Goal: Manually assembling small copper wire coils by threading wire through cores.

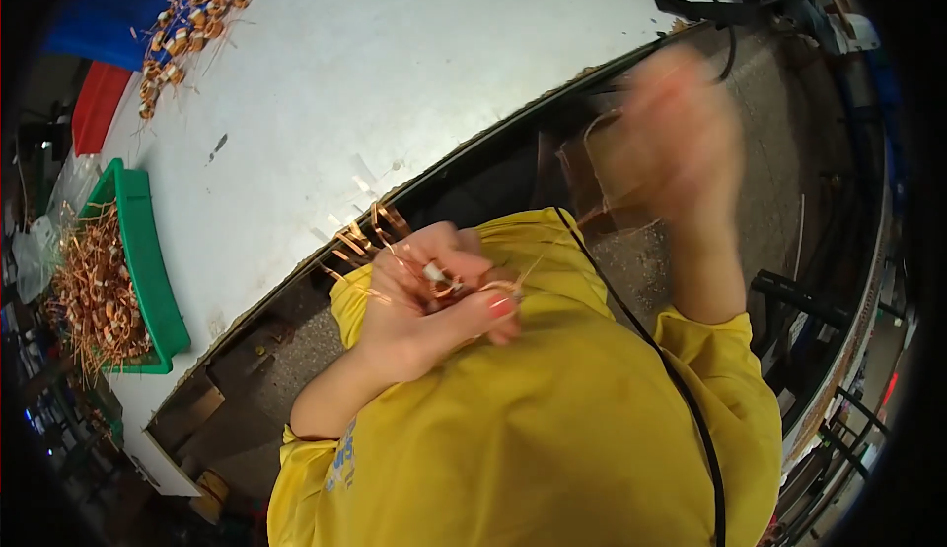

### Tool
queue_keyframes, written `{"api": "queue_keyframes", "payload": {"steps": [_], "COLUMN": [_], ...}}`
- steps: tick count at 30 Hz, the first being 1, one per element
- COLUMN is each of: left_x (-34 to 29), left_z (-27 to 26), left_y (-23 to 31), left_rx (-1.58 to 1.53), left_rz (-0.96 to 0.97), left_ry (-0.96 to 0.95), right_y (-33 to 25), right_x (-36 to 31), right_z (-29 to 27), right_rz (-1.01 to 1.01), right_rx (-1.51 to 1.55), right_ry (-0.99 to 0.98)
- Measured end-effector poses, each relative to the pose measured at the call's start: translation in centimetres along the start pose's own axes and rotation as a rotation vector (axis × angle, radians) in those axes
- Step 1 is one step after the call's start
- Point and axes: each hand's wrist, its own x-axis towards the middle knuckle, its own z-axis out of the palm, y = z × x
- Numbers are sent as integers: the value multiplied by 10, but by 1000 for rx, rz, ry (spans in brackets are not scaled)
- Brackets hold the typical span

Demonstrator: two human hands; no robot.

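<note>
My left hand is closed in front of my yellow shirt, close to the table's front edge. Between its thumb and fingers sits a small ring coil with copper wire and a white part; the fingers hide some of it. Loose copper wire ends stick out around that hand. My right hand is raised off to the right, beyond the table edge and above the floor. Motion smears its fingers, so whether it holds anything is unclear. A thin copper-coloured line bends beside it.
Copper-coloured strips hang at the edge of the white table. Several wound coils lie at the far left. A green bin full of copper-wired pieces stands left, near a red bin. A black cable crosses my shirt.
</note>
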Motion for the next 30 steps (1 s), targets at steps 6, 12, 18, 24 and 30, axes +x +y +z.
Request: {"api": "queue_keyframes", "payload": {"steps": [6, 12, 18, 24, 30], "left_x": [-7, -37, -91, -89, -83], "left_z": [-22, -14, 26, 36, 56], "left_y": [31, 67, 152, 170, 162], "left_rx": [-271, -169, -232, -4, -35], "left_rz": [80, 39, 357, 476, 431], "left_ry": [53, 61, 40, 322, 327], "right_y": [-17, -32, -70, -111, -120], "right_x": [-11, -16, -53, -77, -77], "right_z": [-17, 48, 67, 72, 58], "right_rz": [-94, 29, 56, 115, 212], "right_rx": [331, 476, 430, 481, 479], "right_ry": [67, 161, 54, 58, -45]}}
